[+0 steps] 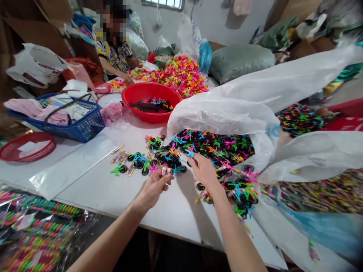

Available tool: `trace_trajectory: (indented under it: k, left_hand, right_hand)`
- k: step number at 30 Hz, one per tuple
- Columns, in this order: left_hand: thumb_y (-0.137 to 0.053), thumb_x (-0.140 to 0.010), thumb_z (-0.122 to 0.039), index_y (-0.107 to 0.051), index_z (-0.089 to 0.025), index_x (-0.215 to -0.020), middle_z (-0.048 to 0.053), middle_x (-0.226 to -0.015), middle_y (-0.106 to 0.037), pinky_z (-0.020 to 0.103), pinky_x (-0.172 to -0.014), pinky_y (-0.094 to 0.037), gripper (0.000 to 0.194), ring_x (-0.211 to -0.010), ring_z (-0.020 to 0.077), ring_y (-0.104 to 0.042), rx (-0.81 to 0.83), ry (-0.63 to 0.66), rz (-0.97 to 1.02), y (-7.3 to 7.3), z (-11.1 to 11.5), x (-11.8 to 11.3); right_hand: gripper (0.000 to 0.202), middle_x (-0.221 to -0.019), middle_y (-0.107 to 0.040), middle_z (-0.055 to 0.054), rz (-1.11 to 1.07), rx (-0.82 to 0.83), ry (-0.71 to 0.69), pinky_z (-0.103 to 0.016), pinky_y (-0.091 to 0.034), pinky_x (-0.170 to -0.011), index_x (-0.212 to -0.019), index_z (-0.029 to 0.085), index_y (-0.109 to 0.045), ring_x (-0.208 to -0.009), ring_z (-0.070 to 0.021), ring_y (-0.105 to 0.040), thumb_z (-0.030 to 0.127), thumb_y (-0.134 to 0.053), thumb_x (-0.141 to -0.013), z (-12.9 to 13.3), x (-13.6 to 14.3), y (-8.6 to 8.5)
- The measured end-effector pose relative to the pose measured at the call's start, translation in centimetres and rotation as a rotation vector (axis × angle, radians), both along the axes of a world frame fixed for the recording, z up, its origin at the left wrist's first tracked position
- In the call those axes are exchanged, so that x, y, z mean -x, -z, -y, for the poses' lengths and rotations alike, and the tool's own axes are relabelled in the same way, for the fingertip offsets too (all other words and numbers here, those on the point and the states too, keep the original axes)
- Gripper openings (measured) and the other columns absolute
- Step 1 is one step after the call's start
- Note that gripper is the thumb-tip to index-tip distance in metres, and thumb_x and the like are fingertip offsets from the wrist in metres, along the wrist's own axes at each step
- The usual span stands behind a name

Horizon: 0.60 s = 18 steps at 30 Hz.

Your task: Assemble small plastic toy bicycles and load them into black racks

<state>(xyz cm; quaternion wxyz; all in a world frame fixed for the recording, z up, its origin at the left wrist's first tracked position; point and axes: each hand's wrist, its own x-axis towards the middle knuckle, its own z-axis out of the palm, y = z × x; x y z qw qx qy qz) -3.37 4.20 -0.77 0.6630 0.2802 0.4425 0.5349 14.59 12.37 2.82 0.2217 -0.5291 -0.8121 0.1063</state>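
Note:
My left hand (154, 186) is closed, pinching small pink-and-white tubes (165, 171) between thumb and fingers. My right hand (202, 169) reaches to the mouth of a white plastic sack, its fingertips closed on a blue toy bicycle (189, 153). Inside the sack lies a heap of toy bicycles (218, 145) with black wheels and bright frames. Between my hands and to the left, loose toy bicycles (138, 160) lie on the white table (113, 192) beside several printed tubes (121, 157). More bicycles (241, 192) are strewn to the right of my right wrist.
A red basin (151, 117) holds more black and coloured pieces. Left stand a blue basket (85, 126) and a red tray (42, 151); a clear plastic bag (73, 166) lies flat. A co-worker (115, 53) sits behind a colourful pile (181, 75). A sack of tubes (323, 194) is at right.

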Motion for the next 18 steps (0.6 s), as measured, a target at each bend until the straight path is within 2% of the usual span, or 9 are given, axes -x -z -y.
trace_trajectory:
  k: [3, 5, 7, 12, 15, 18]
  left_hand:
    - [-0.066, -0.074, -0.039, -0.063, -0.015, -0.089, 0.004, -0.082, -0.059, 0.015, -0.049, -0.031, 0.029, -0.062, 0.0061, -0.045, 0.004, -0.005, 0.046, -0.1, 0.9, -0.4]
    - [-0.068, -0.073, -0.036, -0.064, -0.014, -0.086, 0.003, -0.078, -0.057, 0.016, -0.049, -0.03, 0.026, -0.059, 0.0056, -0.042, -0.028, -0.011, -0.001, 0.1, 1.3, -0.1]
    - [-0.07, -0.072, -0.033, -0.064, -0.014, -0.087, 0.002, -0.073, -0.057, 0.017, -0.05, -0.03, 0.025, -0.058, 0.0057, -0.042, -0.075, 0.004, -0.044, 0.3, 1.6, 0.4]
    - [-0.068, -0.074, -0.033, -0.064, -0.013, -0.087, 0.0, -0.067, -0.055, 0.017, -0.051, -0.029, 0.024, -0.055, 0.0052, -0.042, -0.086, 0.107, -0.072, -0.1, 2.5, 0.8]
    - [-0.068, -0.075, -0.033, -0.064, -0.011, -0.089, 0.002, -0.068, -0.059, 0.017, -0.049, -0.027, 0.026, -0.053, 0.0046, -0.041, -0.108, 0.183, -0.084, -0.5, 3.1, 0.8]
    - [-0.068, -0.074, -0.032, -0.063, -0.012, -0.09, 0.004, -0.074, -0.064, 0.018, -0.051, -0.03, 0.026, -0.055, 0.0055, -0.045, -0.115, 0.175, -0.052, -0.6, 3.5, 0.9]
  right_hand:
    - [0.033, -0.083, -0.06, -0.006, -0.25, 0.08, -0.022, -0.027, -0.041, -0.069, -0.067, 0.019, -0.056, -0.078, -0.0172, -0.054, 0.038, -0.04, -0.089, 3.4, 0.4, 0.9]
    - [0.036, -0.071, -0.056, -0.003, -0.393, 0.186, 0.025, -0.026, -0.04, -0.061, -0.06, 0.018, -0.054, -0.066, -0.0148, -0.051, 0.043, -0.046, -0.085, 5.0, 0.9, 1.1]
    - [0.034, -0.06, -0.05, 0.001, -0.543, 0.341, 0.063, -0.023, -0.036, -0.052, -0.063, 0.018, -0.055, -0.056, -0.0119, -0.045, 0.046, -0.052, -0.081, 6.2, 1.5, 0.9]
    - [0.031, -0.057, -0.049, 0.003, -0.832, 0.699, -0.033, -0.022, -0.036, -0.049, -0.071, 0.017, -0.059, -0.053, -0.0102, -0.043, 0.047, -0.058, -0.077, 7.5, 2.3, 0.2]
    - [0.031, -0.058, -0.051, 0.003, -0.918, 0.77, -0.076, -0.022, -0.037, -0.05, -0.071, 0.016, -0.059, -0.053, -0.0094, -0.043, 0.046, -0.06, -0.076, 8.0, 2.1, 0.2]
    - [0.029, -0.056, -0.051, 0.003, -0.937, 0.808, -0.076, -0.021, -0.036, -0.048, -0.069, 0.017, -0.058, -0.051, -0.0087, -0.042, 0.045, -0.063, -0.074, 8.6, 1.6, 0.1]
